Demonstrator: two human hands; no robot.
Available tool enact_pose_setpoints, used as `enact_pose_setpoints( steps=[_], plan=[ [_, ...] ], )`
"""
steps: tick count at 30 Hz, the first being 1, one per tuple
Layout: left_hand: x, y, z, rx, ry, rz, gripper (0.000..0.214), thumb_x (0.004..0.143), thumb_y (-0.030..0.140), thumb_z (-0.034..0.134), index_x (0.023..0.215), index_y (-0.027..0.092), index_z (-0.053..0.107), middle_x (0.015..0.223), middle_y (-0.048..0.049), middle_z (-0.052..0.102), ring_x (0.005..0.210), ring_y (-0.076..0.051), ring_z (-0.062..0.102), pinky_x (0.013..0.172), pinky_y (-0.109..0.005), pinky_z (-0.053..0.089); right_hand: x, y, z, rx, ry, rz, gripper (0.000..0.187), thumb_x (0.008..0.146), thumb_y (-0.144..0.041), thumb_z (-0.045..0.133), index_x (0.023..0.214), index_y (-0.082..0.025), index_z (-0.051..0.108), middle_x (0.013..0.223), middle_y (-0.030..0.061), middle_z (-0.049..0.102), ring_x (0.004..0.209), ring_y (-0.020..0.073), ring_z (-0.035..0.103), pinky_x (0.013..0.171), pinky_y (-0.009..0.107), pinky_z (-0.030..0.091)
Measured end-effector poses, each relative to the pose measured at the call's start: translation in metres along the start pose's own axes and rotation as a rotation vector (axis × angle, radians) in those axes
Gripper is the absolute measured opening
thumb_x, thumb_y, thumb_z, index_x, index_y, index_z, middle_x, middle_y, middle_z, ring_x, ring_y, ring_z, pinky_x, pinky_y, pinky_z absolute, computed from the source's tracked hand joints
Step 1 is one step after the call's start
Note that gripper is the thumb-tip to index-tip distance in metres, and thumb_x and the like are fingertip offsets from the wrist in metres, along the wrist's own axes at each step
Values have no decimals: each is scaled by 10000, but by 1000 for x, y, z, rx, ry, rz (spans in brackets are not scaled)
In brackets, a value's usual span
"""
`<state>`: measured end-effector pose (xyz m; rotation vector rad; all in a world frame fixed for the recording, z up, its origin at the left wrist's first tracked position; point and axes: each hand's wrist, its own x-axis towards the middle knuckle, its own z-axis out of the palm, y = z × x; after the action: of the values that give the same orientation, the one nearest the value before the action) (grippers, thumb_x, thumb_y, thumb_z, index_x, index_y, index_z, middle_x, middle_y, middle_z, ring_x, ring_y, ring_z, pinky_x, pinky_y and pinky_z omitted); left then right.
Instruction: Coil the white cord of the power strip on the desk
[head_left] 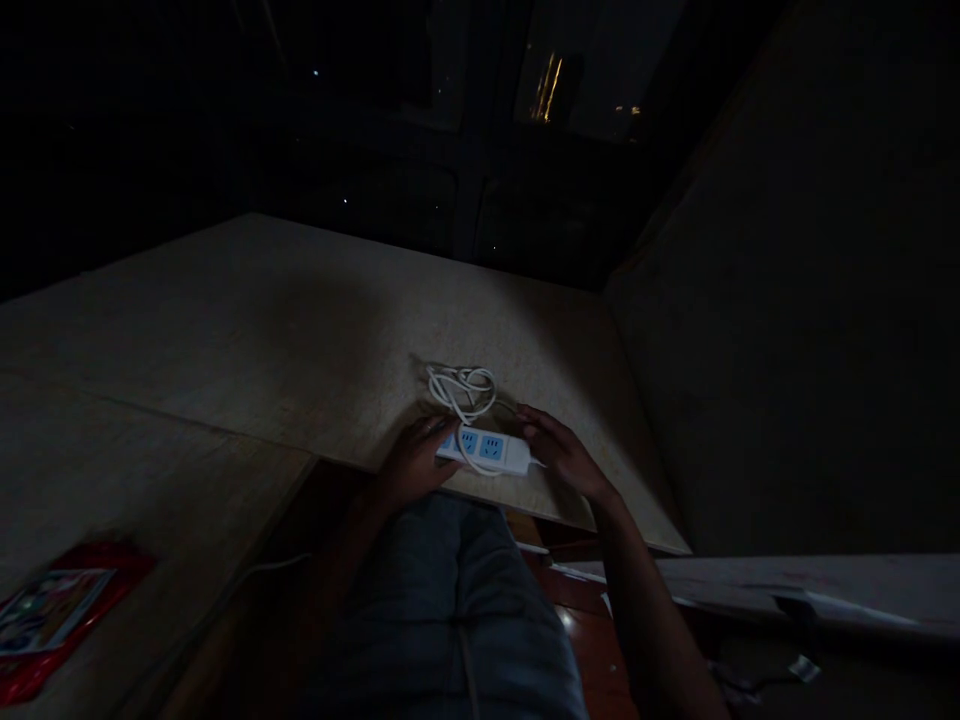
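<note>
Nearest the camera, the person's leg in grey-blue jeans [450, 600] stretches forward over a reddish wooden floor [592, 640] that catches a small gleam of light. At the lower left a red packet with a colourful printed front [52, 615] lies flat on a pale board, and a thin white cable [259, 568] runs across the dark gap beside it. To the right, a pale ledge [825, 590] crosses the lower corner. Just past the knee, both hands meet at the near edge of the worktop [247, 320], a wide pale board. The left hand [416, 462] is curled round the left end of a white power strip [487, 450] with blue sockets, its fingers over the top face. The right hand [559, 450] lies open, its fingers stretched out against the strip's right end and not closed round it. The power strip lies flat on the worktop close to its front edge, between the two hands. Its white cord [465, 390] is gathered in loose loops just behind it, touching the board. A tall pale panel [787, 350] rises on the right. Farthest off, a dark window [555, 90] shows a few small lights.
</note>
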<state>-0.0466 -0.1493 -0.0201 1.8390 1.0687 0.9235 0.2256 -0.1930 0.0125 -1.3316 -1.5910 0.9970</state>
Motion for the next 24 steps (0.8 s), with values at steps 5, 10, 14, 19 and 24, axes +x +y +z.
enact_pose_setpoints(
  steps=[5, 10, 14, 19, 24],
  plan=[
    [4, -3, -8, 37, -55, 0, 561, 612, 269, 835, 1164, 287, 737, 1298, -104, 647, 1276, -359, 504, 1153, -455, 308, 6, 13, -26, -256, -35, -141, 324, 919, -280, 530, 1195, -248, 695, 1265, 85, 677, 1187, 227, 625, 1049, 436, 469],
    [7, -2, -13, 130, -88, 6, 569, 582, 275, 856, 1139, 289, 740, 1279, -102, 658, 1263, -360, 512, 1138, -459, 334, 13, 8, -24, -374, -344, -246, 272, 911, -264, 577, 1132, -263, 735, 1185, 81, 724, 1113, 238, 658, 981, 417, 501],
    [7, 2, -27, 277, -143, 12, 579, 606, 361, 851, 1167, 291, 723, 1264, -110, 660, 1198, -355, 554, 1083, -454, 387, 20, 8, -31, -448, -259, -286, 232, 915, -232, 558, 1045, -256, 748, 1051, 80, 744, 1018, 229, 668, 925, 397, 505],
    [0, 3, -48, 418, -87, -58, 517, 673, 443, 782, 1156, 271, 708, 1096, -97, 695, 1057, -307, 616, 986, -400, 462, 24, 26, -61, -543, -36, -302, 224, 925, -282, 554, 1089, -223, 694, 1063, 104, 689, 1026, 241, 624, 913, 413, 496],
    [-7, -1, -65, 544, -25, -132, 513, 721, 497, 719, 1167, 247, 673, 1129, -93, 682, 1072, -289, 621, 973, -378, 481, 19, 45, -82, -653, 69, -216, 239, 908, -318, 553, 1087, -196, 654, 1057, 118, 659, 967, 252, 621, 843, 399, 512]
  ],
)
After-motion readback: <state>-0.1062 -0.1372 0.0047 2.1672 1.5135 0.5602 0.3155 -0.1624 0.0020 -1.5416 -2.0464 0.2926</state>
